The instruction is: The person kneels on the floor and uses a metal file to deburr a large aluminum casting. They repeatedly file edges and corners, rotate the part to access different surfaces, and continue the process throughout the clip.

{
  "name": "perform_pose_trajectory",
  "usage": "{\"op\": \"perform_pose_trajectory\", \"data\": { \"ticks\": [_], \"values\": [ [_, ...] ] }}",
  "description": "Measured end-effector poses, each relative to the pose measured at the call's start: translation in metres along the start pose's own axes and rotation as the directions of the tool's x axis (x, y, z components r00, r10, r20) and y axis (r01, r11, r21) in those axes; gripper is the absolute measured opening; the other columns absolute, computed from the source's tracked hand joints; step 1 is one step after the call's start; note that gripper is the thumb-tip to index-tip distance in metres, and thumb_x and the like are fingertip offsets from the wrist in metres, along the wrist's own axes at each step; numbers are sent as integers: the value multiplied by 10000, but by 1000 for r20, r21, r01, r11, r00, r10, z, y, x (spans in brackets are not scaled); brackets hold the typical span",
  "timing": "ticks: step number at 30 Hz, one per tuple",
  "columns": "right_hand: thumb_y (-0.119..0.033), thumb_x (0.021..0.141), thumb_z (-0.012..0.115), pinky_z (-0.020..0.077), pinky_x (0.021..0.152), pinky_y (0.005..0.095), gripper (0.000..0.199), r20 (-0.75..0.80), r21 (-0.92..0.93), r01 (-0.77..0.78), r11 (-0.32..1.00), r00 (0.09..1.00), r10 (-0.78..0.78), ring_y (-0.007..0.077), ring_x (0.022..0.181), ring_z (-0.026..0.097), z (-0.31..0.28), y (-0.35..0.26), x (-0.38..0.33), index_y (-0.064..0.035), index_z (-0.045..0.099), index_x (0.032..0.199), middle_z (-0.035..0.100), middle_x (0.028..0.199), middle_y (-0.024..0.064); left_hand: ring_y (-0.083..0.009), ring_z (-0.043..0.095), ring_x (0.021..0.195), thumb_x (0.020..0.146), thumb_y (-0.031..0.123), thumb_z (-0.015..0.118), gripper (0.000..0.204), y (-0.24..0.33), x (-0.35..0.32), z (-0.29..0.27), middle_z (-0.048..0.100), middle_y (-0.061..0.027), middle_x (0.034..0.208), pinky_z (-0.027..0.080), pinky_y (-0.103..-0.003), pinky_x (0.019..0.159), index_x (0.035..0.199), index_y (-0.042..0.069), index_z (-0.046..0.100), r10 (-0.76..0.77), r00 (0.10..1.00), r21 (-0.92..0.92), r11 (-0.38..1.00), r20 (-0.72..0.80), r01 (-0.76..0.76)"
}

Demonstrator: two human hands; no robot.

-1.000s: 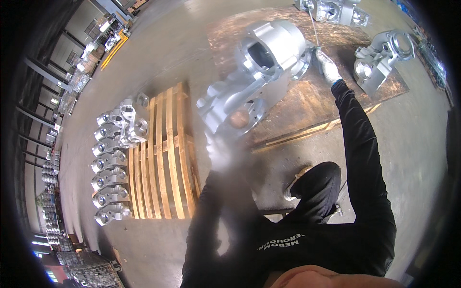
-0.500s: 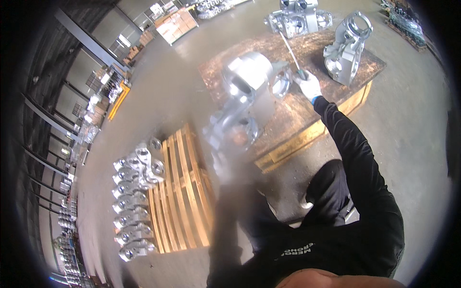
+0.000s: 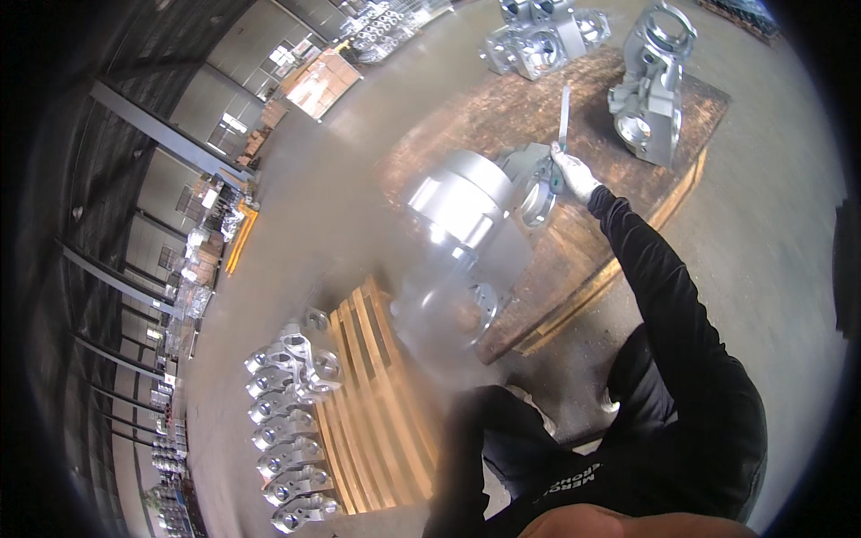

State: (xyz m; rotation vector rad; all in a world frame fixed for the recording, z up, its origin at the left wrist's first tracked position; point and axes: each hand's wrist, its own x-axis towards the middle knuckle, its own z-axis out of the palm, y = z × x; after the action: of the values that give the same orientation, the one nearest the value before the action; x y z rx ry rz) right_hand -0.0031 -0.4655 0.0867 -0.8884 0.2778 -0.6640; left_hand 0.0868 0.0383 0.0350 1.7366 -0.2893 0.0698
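My right hand, in a white glove, is closed round a file with a narrow flat metal blade and a green handle. Its blade points away from me over the table. The handle is beside the ring-shaped end of a large silver metal casting. That casting rests on the brown wooden table, near its left side. My left hand is a pale smear by the casting's near end. A blurred patch hides its fingers, so its grip does not show.
Two more castings stand farther back on the table, one at the far edge and one at the right. A slatted wooden pallet lies on the floor at lower left, with several castings along its left side.
The view has shifted, so the table casting and pallet appear lower. In my right hand the file has swung from leaning left to nearly straight away from me. The hand remains closed on it.
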Motion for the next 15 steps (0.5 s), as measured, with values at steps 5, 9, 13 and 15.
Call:
{"op": "perform_pose_trajectory", "data": {
  "ticks": [5, 9, 13, 15],
  "values": [
    [-444, 1065, 599, 526, 837, 277, 409, -68, -416, 204, 886, 965, -253, 103, 881, 638, -1, -8, -101, -48, 696, 1102, 714, 997, 11, -274, 419, 1445, 1079, 473, 474, 653, -37, 41, -13, 458, -112, 1599, 262, -403, 1236, 1548, 21, 437, 38, 996, -219, 976, 78, -20],
    [-458, 1064, 602, 433, 578, 270, 378, -185, -549, 210, 809, 913, -363, 63, 644, 511, -3, -11, -187, -95, 659, 975, 574, 755, -52, -276, 412, 1451, 1068, 488, 479, 656, -49, 95, -12, 454, -93, 1607, 250, -411, 1243, 1545, 39, 451, 100, 936, -615, 776, 338, 139],
    [-395, 1045, 649, 482, 679, 288, 366, -273, -695, 149, 704, 850, -450, 95, 742, 568, 5, -17, -258, -30, 677, 1058, 650, 804, -6, -297, 447, 1422, 1064, 540, 438, 692, -25, 87, -7, 464, -141, 1588, 254, -441, 1244, 1511, 13, 474, -18, 959, -514, 841, 284, 168],
    [-357, 1034, 663, 520, 747, 334, 341, -308, -698, 135, 703, 829, -466, 163, 766, 628, 11, -25, -291, -21, 693, 1082, 691, 811, 57, -277, 587, 1173, 1079, 585, 325, 722, 3, 57, -8, 614, -163, 1315, 445, -414, 1047, 1319, -40, 598, 49, 984, -412, 911, 174, 27]
  ]
}}
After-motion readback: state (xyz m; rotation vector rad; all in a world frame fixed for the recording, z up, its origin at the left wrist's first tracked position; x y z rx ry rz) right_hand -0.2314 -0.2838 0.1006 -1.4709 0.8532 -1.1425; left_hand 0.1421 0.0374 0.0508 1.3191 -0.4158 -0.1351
